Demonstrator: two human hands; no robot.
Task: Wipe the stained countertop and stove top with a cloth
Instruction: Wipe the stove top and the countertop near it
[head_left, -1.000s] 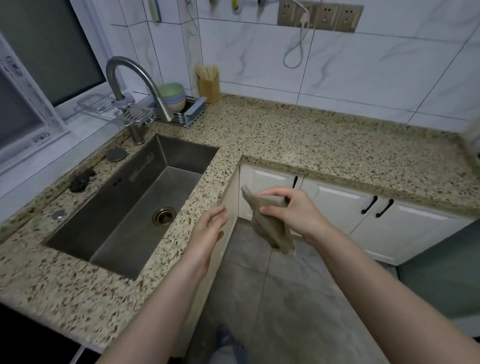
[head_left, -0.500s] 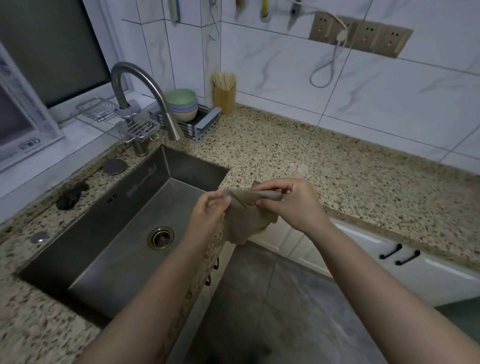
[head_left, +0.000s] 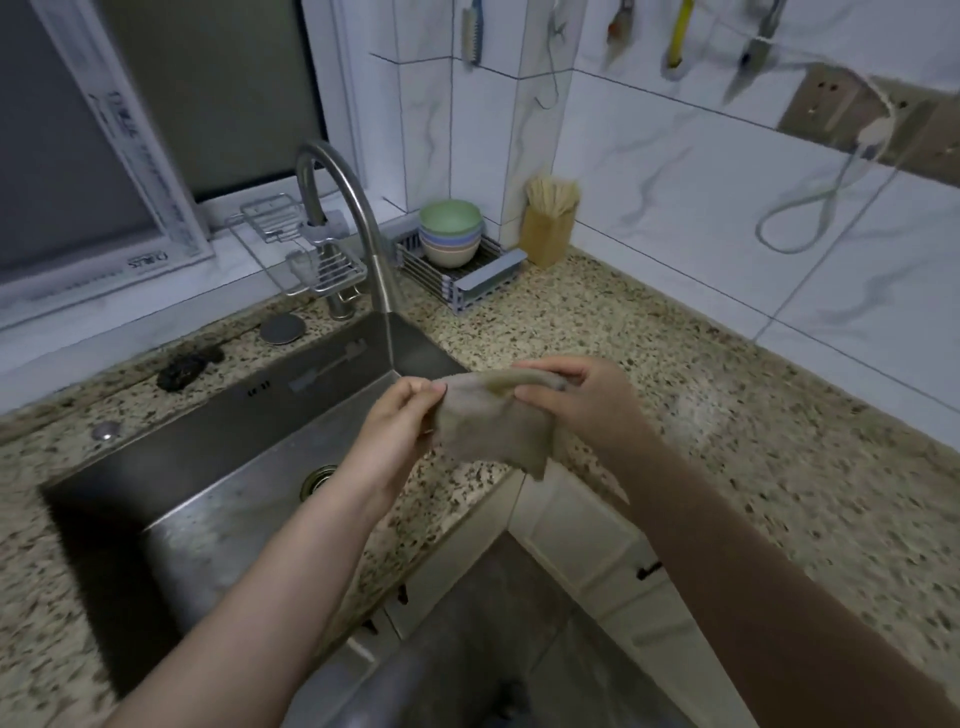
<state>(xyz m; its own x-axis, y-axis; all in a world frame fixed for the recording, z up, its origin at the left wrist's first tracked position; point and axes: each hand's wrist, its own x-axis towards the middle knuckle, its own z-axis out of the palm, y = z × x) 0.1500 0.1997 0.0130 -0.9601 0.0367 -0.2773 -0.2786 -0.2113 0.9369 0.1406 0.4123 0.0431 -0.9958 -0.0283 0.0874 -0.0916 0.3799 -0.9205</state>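
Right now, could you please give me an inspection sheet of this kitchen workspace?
Surface: speckled stone countertop wraps the corner; a pale smear shows on it right of the hands; no stove top in view.
Job's things: tan cloth held up over the counter corner, not yet on the surface.
Clutter: stacked bowls in a rack, chopstick holder, dark scrubber behind the sink.
Grips: left hand and right hand each pinch the cloth's top edge.
Cables: white cord loops down from the wall sockets.
Surroundings: faucet, window, hanging utensils, cabinets below.
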